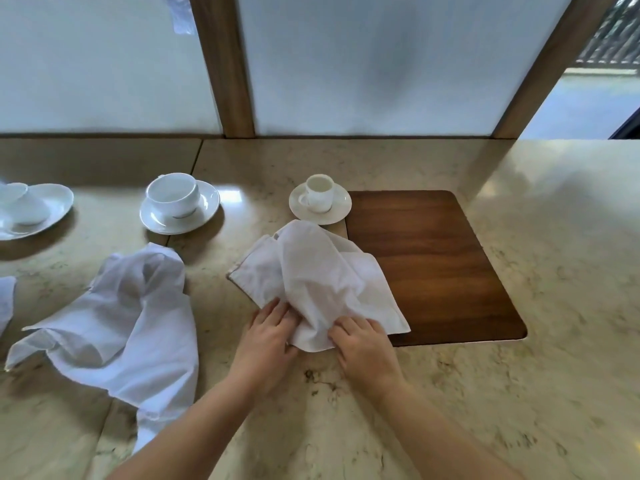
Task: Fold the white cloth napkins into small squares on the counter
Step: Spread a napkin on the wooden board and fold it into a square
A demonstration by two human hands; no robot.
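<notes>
Three white napkins lie on the desk [519, 393]: the middle napkin [322, 278], partly over the wooden board [436, 265], pinched at its near edge by the left hand [268, 336] and right hand [363, 344]; a crumpled napkin [121, 323] at left; a third napkin [6, 299] cut off far left. Three cups sit far back.

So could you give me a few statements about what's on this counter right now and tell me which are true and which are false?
1. Both hands hold the same napkin. True: the left hand and the right hand grip the near edge of the napkin.
2. That napkin is already a neat small square. False: it is still bunched and rumpled.
3. A second napkin lies crumpled to the left. True.
4. The small cup stands on the wooden board. False: it stands on a saucer at the board's far left corner.
5. The held napkin partly covers the board. True.
</notes>
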